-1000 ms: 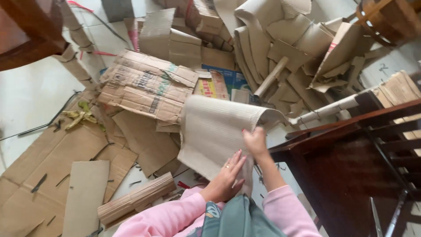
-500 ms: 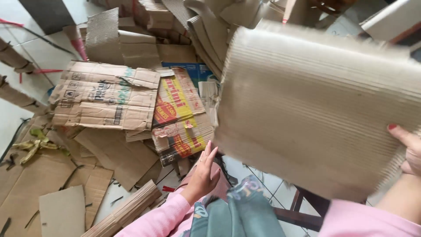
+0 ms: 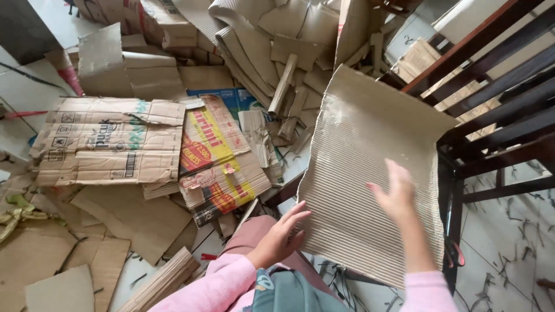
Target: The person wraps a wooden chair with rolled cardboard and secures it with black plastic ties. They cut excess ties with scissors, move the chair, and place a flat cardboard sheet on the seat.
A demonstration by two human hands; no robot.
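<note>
Both hands grip one large sheet of corrugated cardboard (image 3: 370, 173), ribbed side toward the camera, held up off the floor in front of the person. On its near left edge the left hand (image 3: 283, 234) presses with fingers spread flat against the ribs, thumb hidden behind, so that grip looks like a pinch on the sheet's border. Further right, the right hand (image 3: 396, 193) lies over the ribbed face, blurred; its fingers seem loosely open against the surface, and whether it clasps the sheet or only steadies it I cannot tell. Held at two points like this, the sheet keeps fairly flat, though its far edge curls a little, as thin single-face board would when unsupported. It hangs between the hands, tilted, its right edge close to a dark wooden chair (image 3: 491, 110) standing at the right. Left of the sheet, a flattened brown carton (image 3: 110, 144) and a yellow and red printed carton (image 3: 217, 156) lie on the tiled floor (image 3: 509, 231). Beyond them, far, a heap of cardboard scraps and rolled pieces (image 3: 260, 40) spreads out. Pink sleeves (image 3: 214, 286) show at the near edge.
</note>
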